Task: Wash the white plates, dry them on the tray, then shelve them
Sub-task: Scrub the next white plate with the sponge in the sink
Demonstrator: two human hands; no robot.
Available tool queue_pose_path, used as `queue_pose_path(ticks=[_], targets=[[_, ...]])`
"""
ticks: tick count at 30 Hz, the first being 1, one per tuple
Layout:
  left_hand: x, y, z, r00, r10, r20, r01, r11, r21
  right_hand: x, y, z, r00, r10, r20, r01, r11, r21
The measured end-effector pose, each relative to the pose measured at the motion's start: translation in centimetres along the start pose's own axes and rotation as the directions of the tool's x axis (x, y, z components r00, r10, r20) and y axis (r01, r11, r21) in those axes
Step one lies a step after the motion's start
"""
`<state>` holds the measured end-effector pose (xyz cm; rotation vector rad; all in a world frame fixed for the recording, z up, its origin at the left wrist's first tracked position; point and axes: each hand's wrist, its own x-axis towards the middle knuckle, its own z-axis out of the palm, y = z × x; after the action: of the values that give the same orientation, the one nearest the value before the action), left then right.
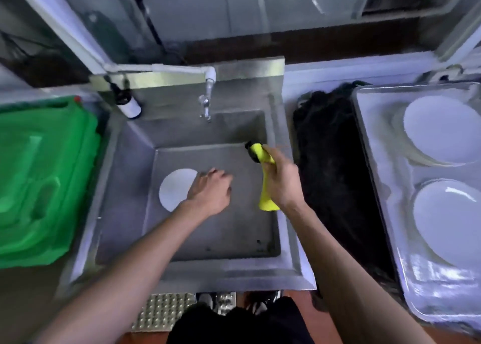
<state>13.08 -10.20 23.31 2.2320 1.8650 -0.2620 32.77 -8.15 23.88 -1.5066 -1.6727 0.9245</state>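
at the far left a green plastic container (44,177) sits beside the sink (125,177). one white plate (175,187) lies flat on the sink floor, left of centre, partly hidden by our left hand (210,194). that hand hovers just above it with the fingers loose and spread, a wide grip holding nothing. the tap (206,106) stands at the back wall. our right hand (282,184) has its grip wrapped round a yellow bottle (265,179), tilted with its dark nozzle toward the basin. right of the sink a black cloth (335,174) covers the table, and beyond it a metal tray (377,161) holds more white plates in stacks (442,132).

we judge the plate stiff, fairly light, breakable and slick once wet or soapy. lying flat, it offers no edge from above, so we would slide fingertips under the rim, thumb on top, and pinch firmly there.
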Motion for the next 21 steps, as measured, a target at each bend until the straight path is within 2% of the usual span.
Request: queue_pose_path(ticks=[4, 9, 15, 21], targets=[[-3.2, -5.9, 1.9, 0.985, -0.165, 0.051, 0.166, 0.986, -0.028, 0.5, -1.5, 7.1, 0.986, -0.035, 0.16, 0.055, 0.991, -0.122], [-6.6, -12.5, 5.1, 0.957, -0.262, 0.127, 0.274, 0.957, -0.095, -0.3, -3.2, 14.2, 0.952, -0.011, 0.304, 0.063, 0.985, -0.162], [-8.8, -19.5, 8.7, 0.911, -0.378, 0.166, 0.412, 0.859, -0.305, -1.2, -5.2, 21.6, 0.925, 0.053, 0.377, 0.049, 0.966, -0.256], [-9.7, -26.1, 11.5, 0.899, -0.403, 0.173, 0.437, 0.786, -0.438, -1.0, -6.8, 27.8, 0.921, 0.072, 0.383, 0.056, 0.949, -0.311]])
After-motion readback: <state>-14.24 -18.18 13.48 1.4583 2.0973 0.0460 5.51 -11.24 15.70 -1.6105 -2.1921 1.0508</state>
